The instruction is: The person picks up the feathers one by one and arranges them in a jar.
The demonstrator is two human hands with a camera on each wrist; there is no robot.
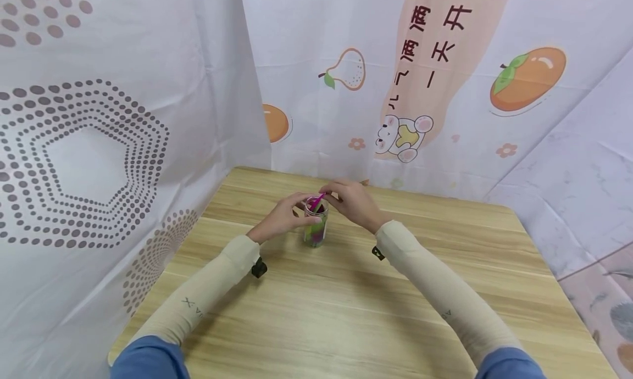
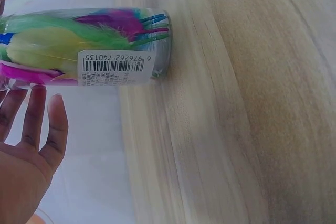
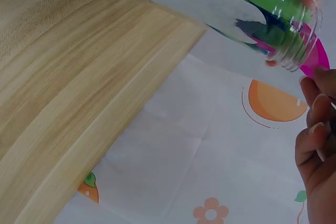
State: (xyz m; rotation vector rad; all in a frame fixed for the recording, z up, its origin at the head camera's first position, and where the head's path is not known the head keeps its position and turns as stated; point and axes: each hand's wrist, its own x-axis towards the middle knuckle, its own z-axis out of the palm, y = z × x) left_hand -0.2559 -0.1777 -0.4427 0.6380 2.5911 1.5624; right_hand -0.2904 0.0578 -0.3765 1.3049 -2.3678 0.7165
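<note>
A clear plastic jar (image 1: 315, 235) packed with green, yellow, blue and magenta feathers stands upright on the table. A white barcode label (image 2: 114, 67) shows on its side in the left wrist view, and its threaded mouth (image 3: 292, 51) has no lid. My left hand (image 1: 283, 216) holds the jar near the top, thumb on one side and fingers on the other. At the mouth, my right hand (image 1: 357, 204) pinches the tip of a magenta feather (image 3: 316, 60) that sticks out of the jar. Its lower part is hidden among the other feathers.
The wooden table (image 1: 316, 313) reaches back to a white curtain (image 1: 301, 33) printed with fruit and characters. Another dotted curtain (image 1: 89, 159) hangs along the left. Small black devices (image 1: 259, 268) sit under both wrists.
</note>
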